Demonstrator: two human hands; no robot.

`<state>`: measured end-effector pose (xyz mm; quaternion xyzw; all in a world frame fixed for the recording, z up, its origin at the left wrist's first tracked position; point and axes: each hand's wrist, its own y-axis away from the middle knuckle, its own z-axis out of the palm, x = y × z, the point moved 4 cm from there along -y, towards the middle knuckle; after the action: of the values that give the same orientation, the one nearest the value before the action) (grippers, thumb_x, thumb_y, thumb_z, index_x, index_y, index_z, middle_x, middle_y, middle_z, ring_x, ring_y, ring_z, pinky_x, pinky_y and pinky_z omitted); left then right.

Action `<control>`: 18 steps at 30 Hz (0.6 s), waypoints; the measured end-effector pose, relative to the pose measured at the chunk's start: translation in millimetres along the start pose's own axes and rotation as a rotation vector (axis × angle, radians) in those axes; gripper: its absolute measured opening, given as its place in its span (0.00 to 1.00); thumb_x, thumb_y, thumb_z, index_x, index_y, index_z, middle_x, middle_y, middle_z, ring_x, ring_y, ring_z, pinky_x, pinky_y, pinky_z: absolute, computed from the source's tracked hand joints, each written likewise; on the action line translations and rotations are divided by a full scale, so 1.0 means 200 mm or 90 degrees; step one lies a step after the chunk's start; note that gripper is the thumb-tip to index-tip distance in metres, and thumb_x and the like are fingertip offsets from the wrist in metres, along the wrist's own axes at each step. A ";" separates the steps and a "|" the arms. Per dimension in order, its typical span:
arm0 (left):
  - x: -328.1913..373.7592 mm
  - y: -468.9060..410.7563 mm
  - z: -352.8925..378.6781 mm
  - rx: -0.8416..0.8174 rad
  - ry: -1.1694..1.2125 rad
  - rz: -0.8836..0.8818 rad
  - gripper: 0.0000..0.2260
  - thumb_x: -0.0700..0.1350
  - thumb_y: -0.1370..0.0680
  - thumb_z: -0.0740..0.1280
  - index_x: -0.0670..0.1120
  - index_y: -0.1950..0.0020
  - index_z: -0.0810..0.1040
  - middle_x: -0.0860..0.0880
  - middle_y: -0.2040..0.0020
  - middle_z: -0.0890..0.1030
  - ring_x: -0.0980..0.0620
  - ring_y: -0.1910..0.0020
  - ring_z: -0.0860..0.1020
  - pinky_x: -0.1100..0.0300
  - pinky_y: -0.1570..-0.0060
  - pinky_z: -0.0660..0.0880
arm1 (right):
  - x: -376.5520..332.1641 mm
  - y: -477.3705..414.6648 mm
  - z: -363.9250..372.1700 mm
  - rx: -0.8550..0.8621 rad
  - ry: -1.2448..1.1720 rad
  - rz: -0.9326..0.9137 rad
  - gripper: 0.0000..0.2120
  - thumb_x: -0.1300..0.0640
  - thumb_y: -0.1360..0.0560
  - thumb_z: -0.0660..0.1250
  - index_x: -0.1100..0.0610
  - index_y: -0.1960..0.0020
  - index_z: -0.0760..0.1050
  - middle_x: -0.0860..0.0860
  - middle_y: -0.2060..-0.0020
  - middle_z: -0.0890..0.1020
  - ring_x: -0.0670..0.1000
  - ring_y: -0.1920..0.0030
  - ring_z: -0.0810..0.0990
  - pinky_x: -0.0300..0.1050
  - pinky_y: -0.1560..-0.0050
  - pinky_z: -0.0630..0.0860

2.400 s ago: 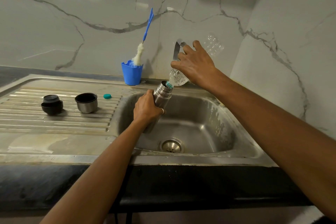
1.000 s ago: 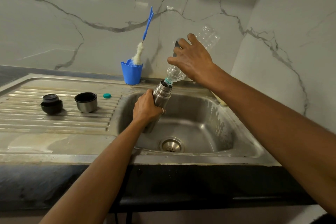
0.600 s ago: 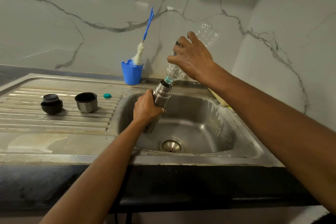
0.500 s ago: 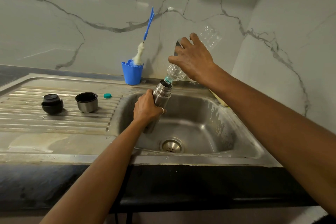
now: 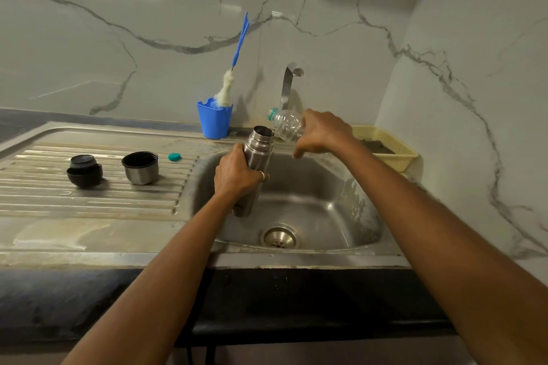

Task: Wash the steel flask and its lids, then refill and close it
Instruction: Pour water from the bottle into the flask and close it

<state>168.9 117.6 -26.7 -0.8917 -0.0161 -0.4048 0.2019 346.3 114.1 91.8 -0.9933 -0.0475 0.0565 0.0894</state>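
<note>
My left hand (image 5: 237, 175) grips the open steel flask (image 5: 257, 157) and holds it tilted over the sink basin (image 5: 311, 210). My right hand (image 5: 321, 133) holds a clear plastic bottle (image 5: 284, 124) low beside the flask's mouth, its neck pointing left and slightly up. On the draining board (image 5: 89, 201) stand the black inner lid (image 5: 84, 170) and the steel cup lid (image 5: 140, 167), mouth up. A small teal bottle cap (image 5: 174, 157) lies next to them.
A blue cup (image 5: 214, 120) holding a blue-handled bottle brush (image 5: 234, 68) stands behind the sink. The steel tap (image 5: 289, 83) rises behind the bottle. A yellow basket (image 5: 385, 147) sits at the back right corner. Marble walls close the back and right.
The bottle was upended over the flask's mouth, pouring. My right hand has now lowered it and swung it off the mouth, uncovering the tap. The flask stays where it was.
</note>
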 end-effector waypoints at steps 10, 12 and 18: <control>0.07 -0.05 -0.09 0.040 0.052 -0.031 0.26 0.50 0.34 0.82 0.49 0.44 0.70 0.50 0.52 0.78 0.49 0.52 0.78 0.53 0.51 0.76 | -0.01 0.10 0.16 -0.062 -0.497 0.028 0.19 0.55 0.31 0.80 0.53 0.58 0.67 0.47 0.63 0.73 0.45 0.64 0.73 0.40 0.67 0.67; 0.10 -0.06 -0.14 0.046 0.043 -0.037 0.26 0.51 0.33 0.81 0.49 0.45 0.70 0.51 0.53 0.77 0.50 0.53 0.77 0.55 0.54 0.73 | -0.02 0.11 0.14 -0.049 -0.540 0.022 0.20 0.56 0.31 0.79 0.54 0.52 0.68 0.47 0.59 0.75 0.46 0.58 0.76 0.39 0.65 0.70; 0.21 -0.08 -0.36 0.070 0.032 -0.014 0.28 0.52 0.33 0.81 0.48 0.40 0.72 0.49 0.51 0.78 0.50 0.52 0.76 0.55 0.52 0.74 | -0.12 0.11 0.05 0.002 -0.564 0.021 0.26 0.50 0.37 0.83 0.63 0.47 0.79 0.59 0.53 0.84 0.56 0.54 0.83 0.54 0.55 0.81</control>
<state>141.4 100.4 52.5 -0.8686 -0.0429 -0.4278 0.2463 322.8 92.5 80.1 -0.8736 -0.0655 0.4784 0.0608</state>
